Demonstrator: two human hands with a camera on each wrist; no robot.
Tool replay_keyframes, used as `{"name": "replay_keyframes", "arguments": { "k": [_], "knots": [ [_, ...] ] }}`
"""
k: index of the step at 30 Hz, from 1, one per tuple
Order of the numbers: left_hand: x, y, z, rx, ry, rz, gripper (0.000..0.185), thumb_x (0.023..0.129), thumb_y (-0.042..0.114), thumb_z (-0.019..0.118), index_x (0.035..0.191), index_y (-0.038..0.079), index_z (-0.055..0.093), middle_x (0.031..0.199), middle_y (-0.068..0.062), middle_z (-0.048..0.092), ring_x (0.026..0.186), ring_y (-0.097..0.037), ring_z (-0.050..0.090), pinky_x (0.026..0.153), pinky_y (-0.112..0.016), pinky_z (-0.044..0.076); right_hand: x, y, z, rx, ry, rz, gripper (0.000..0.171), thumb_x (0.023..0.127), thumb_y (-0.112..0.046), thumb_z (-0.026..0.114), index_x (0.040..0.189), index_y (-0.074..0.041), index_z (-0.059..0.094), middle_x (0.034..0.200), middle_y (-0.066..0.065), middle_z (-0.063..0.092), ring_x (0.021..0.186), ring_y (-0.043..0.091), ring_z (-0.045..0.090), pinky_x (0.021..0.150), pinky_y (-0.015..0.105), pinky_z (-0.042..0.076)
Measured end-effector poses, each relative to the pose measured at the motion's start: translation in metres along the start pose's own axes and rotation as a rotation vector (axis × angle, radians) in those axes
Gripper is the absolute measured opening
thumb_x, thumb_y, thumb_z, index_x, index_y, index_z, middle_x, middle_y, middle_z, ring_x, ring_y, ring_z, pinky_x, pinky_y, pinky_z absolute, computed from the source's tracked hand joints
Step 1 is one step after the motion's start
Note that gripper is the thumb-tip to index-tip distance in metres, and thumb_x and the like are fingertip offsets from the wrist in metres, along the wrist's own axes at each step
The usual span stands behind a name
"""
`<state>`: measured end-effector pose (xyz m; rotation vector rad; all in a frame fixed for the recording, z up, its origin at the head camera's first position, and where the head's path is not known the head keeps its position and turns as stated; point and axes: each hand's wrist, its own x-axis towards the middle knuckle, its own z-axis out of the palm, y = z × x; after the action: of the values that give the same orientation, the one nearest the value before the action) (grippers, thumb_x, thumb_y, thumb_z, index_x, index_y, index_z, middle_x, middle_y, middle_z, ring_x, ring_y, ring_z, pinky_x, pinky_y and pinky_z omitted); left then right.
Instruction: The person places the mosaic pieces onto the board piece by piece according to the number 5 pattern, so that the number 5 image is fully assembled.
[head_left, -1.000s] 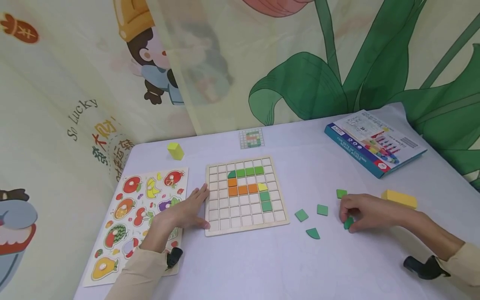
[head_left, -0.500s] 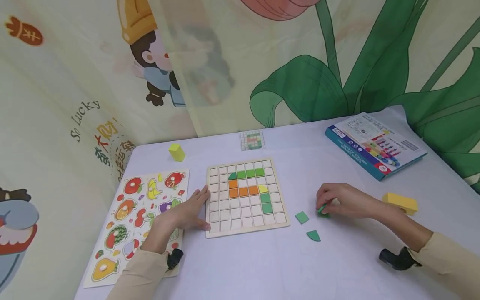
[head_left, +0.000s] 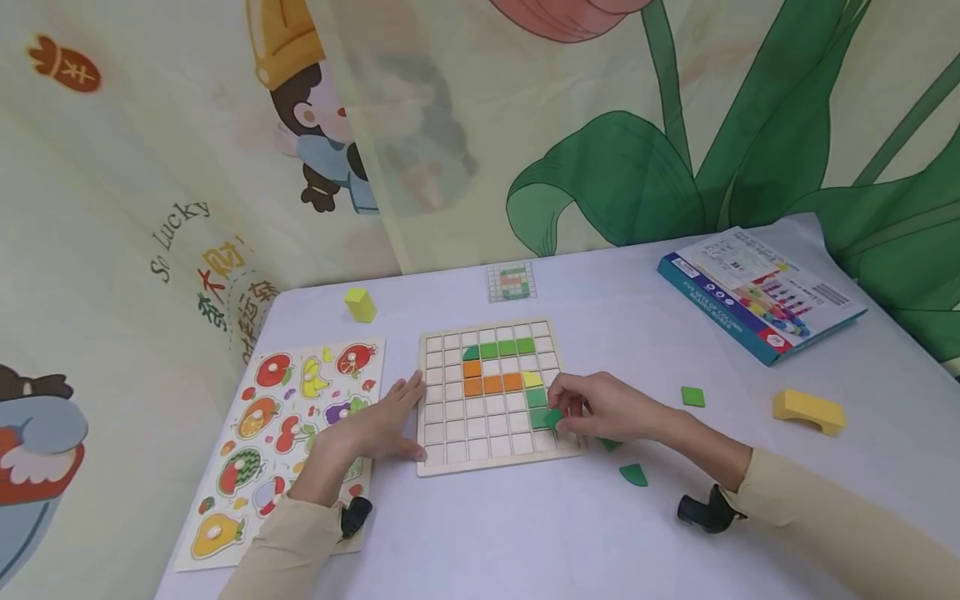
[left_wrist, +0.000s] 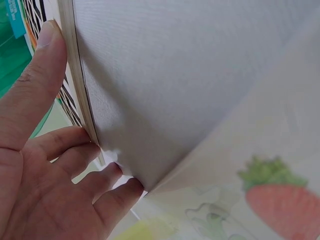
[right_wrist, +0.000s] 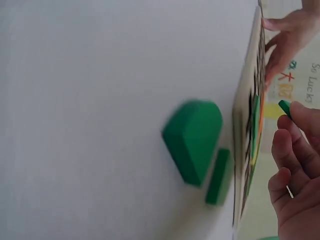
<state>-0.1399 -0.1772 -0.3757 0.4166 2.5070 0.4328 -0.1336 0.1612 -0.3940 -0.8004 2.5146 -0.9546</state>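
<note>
— Pinching a green tile (head_left: 553, 418), the right hand (head_left: 600, 408) holds it over the lower right of the grid board (head_left: 495, 450), near centre frame; thumb and fingertips are closed on it, the other fingers loosely curled.

— Risk there?

— I'd say the tile sits tilted, not square to a cell. Pressed down that way it could jam on the ribs or nudge the green tiles (head_left: 535, 398) just above it.

— And the left hand (head_left: 382, 429)?

— Flat, fingers straight against the board's left edge, gripping nothing, with its wrist resting on the fruit puzzle (head_left: 292, 417) at lower left. If that pressure slips, the board may slide.

— Anything close by?

— Two loose green pieces (right_wrist: 192, 140) lie just beside the board's right edge; the right forearm could sweep the rounded one (head_left: 633, 475). Another green tile (head_left: 693, 397) and a yellow arch block (head_left: 808, 411) sit farther right.
</note>
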Motion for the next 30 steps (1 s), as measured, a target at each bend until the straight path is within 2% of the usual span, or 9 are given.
{"name": "replay_keyframes", "arguments": {
  "k": [6,16,24,30],
  "knots": [
    [0.0,0.001,-0.001,-0.004,0.002,0.0,0.1,0.078,0.027,0.08,0.155,0.008,0.019,0.165,-0.008,0.002,0.152,-0.033,0.004,0.119,-0.054,0.023,0.003,0.0,0.013,0.022,-0.038,-0.003,0.018,0.082,-0.018,0.077,0.093,-0.02,0.063,0.073,-0.013,0.06,0.067,0.002,0.053,0.062,0.017,0.048],
    [0.002,-0.001,-0.001,0.003,-0.002,0.014,0.1,0.079,0.026,0.08,0.155,0.006,0.018,0.165,-0.009,0.002,0.151,-0.035,0.004,0.119,-0.054,0.023,0.005,-0.001,0.019,-0.007,-0.023,0.023,0.014,0.079,-0.018,0.08,0.084,-0.022,0.067,0.069,-0.014,0.057,0.066,0.004,0.051,0.06,0.017,0.047],
    [0.002,0.0,-0.001,0.0,-0.002,0.006,0.101,0.078,0.027,0.08,0.155,0.007,0.019,0.165,-0.008,0.002,0.152,-0.034,0.004,0.119,-0.054,0.022,0.004,-0.001,0.02,-0.09,-0.007,0.013,0.013,0.08,-0.017,0.078,0.086,-0.023,0.07,0.072,-0.015,0.057,0.069,0.004,0.051,0.061,0.017,0.046],
    [0.002,0.0,-0.001,-0.005,0.0,0.008,0.101,0.077,0.026,0.081,0.155,0.006,0.019,0.165,-0.009,0.002,0.151,-0.035,0.004,0.119,-0.054,0.022,0.006,-0.004,0.021,-0.17,0.012,-0.023,0.01,0.08,-0.016,0.078,0.089,-0.02,0.073,0.073,-0.015,0.058,0.069,0.004,0.049,0.062,0.017,0.045]
  ]
}}
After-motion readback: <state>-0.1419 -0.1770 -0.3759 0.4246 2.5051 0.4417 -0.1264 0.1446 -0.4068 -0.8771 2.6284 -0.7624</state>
